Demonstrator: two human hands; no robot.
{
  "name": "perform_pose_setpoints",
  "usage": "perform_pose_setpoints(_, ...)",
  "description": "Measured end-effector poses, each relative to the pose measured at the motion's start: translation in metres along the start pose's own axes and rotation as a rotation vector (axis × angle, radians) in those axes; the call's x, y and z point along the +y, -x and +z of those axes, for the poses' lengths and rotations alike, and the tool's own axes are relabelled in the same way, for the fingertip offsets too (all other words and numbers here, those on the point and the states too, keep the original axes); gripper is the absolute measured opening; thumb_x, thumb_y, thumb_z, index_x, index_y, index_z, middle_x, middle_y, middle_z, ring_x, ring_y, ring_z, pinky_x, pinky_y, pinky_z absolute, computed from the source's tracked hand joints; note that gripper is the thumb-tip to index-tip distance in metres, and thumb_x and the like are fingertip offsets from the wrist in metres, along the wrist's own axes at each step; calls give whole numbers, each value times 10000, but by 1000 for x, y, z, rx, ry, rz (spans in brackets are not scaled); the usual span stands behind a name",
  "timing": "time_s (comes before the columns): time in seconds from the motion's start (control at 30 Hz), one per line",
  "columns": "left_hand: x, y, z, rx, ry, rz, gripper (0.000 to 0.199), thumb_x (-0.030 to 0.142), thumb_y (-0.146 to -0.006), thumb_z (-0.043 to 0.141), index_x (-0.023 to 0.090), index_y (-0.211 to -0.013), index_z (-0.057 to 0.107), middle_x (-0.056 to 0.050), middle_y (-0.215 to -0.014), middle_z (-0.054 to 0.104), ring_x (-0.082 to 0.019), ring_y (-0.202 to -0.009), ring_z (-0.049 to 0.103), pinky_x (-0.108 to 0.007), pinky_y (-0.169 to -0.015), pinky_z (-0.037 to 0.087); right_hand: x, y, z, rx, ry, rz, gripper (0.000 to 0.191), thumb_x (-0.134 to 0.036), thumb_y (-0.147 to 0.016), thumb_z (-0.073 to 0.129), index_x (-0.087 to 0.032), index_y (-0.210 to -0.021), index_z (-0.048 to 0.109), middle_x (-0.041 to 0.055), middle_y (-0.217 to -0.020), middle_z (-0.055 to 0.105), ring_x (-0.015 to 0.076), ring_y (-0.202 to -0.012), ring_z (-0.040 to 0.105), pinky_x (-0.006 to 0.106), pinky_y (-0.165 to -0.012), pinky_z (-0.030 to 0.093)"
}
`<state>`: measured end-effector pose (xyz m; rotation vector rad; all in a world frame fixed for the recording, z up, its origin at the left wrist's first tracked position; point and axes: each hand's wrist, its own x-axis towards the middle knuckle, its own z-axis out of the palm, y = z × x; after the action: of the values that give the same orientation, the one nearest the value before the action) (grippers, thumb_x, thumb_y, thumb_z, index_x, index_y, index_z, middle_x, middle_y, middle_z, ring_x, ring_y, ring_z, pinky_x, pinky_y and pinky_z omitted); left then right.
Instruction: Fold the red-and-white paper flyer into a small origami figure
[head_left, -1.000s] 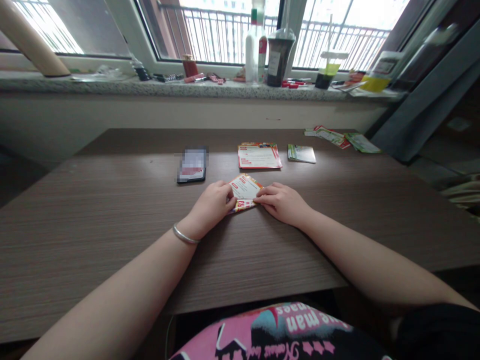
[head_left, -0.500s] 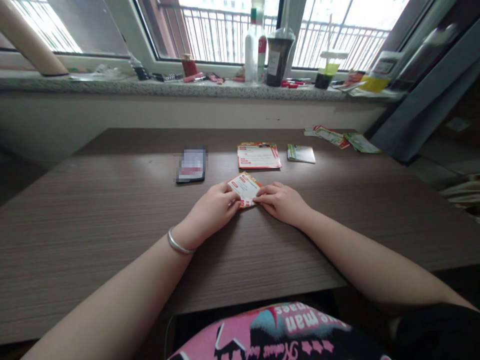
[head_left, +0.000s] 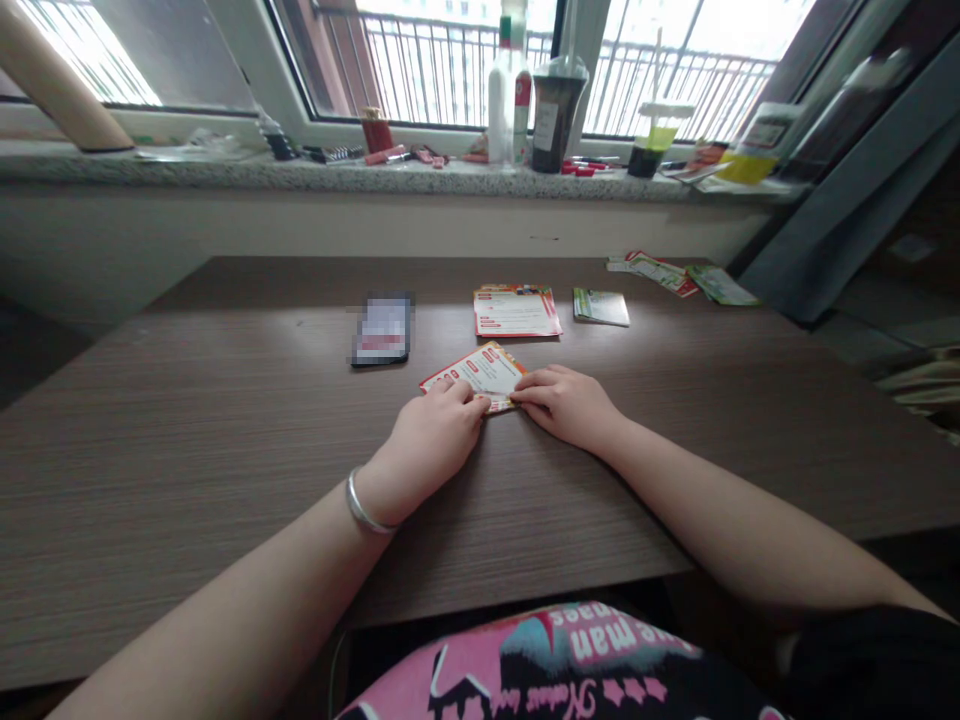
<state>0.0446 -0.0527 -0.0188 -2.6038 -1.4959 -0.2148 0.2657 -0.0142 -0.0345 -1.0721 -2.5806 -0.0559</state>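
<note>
In the head view, the white, red-and-orange-bordered printed paper sheet (head_left: 495, 370) lies obliquely near the middle of the brown wood-grain desk (head_left: 225, 420), between its near and far edges. Creasing the folded near edge of the sheet appears to be the step in hand. The left hand (head_left: 436, 425) curls its fingers over the left part; whether the thumb grips below cannot be told. The right hand (head_left: 566, 405) pinches the near right corner, fingers together. Continued creasing calls for a steady right-hand hold and even left-hand pressure along the fold.

Labels: the sheet and the red-bordered white paper stack (head_left: 517, 312), toward the far edge, carry red heading blocks with text too small to read. The black-and-pink printed garment (head_left: 570, 665), beyond the near edge, shows inverted lettering including "man". The black rectangular phone (head_left: 384, 330) has a pixelated screen.
</note>
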Motion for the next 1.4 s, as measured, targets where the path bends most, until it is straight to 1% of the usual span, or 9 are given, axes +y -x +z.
perform_pose_setpoints(0.1,3,0,2,14,-17,28,252,222,-943,461,191,-1071,676,-113,-1072,644,-269,-1033,586,-370,-830,521,2,1,0,3,-22,21,238,-271,-940,519,-262,-1028,740,31,-1088,710,186,-963,619,301,-777,472)
perform_pose_setpoints(0.2,2,0,5,12,-17,77,245,162,-938,440,164,-1053,657,-114,-1060,648,-247,-1006,598,-343,-817,519,5,2,-1,3,-40,28,223,-258,-930,533,-238,-1017,738,54,-1057,709,194,-955,618,316,-802,480)
perform_pose_setpoints(0.37,-1,-1,6,-19,-20,34,233,134,-936,426,178,-1032,634,-95,-1032,646,-244,-968,609,-329,-738,529,7,1,1,10,-96,-21,231,-227,-931,532,-210,-1017,745,76,-1028,707,200,-952,608,338,-861,478)
perform_pose_setpoints(0.53,-2,-1,4,-37,-24,27,326,155,-944,433,233,-1221,586,-81,-1053,631,-243,-949,613,-328,-706,530,10,0,6,28,-118,-40,239,-245,-941,530,-218,-1023,753,78,-1009,703,199,-936,607,342,-852,476)
perform_pose_setpoints(0.67,-1,1,3,-66,-53,28,374,146,-950,408,251,-1275,561,-86,-1088,618,-228,-950,611,-303,-693,520,11,0,7,33,-116,-39,235,-251,-941,536,-231,-1024,754,77,-1003,702,192,-928,608,337,-844,473)
perform_pose_setpoints(0.87,1,2,6,-51,-78,52,381,136,-949,386,203,-1288,544,-110,-1152,607,-232,-1003,595,-321,-766,528,5,1,1,-3,-47,-6,250,-252,-944,519,-239,-1035,752,65,-1038,709,198,-935,621,329,-836,472)
perform_pose_setpoints(1.0,2,3,7,-35,-51,73,376,138,-946,384,180,-1285,542,-121,-1153,615,-238,-1032,587,-344,-833,520,3,2,-6,-55,-3,32,234,-220,-928,531,-226,-1019,747,66,-1007,721,195,-914,640,309,-793,477)
perform_pose_setpoints(1.2,4,3,5,-24,-43,96,364,236,-962,405,143,-1281,553,-138,-1137,624,-259,-1043,580,-370,-860,505,6,7,-17,-100,5,42,220,-210,-907,552,-232,-1002,749,50,-1032,724,202,-930,655,316,-806,498)
perform_pose_setpoints(1.4,4,4,4,-2,-20,121,420,279,-958,430,223,-1369,493,-115,-1124,614,-258,-1029,568,-369,-840,493,7,10,-17,-95,-10,-21,210,-218,-900,566,-210,-1014,742,80,-1046,714,215,-946,635,352,-840,502)
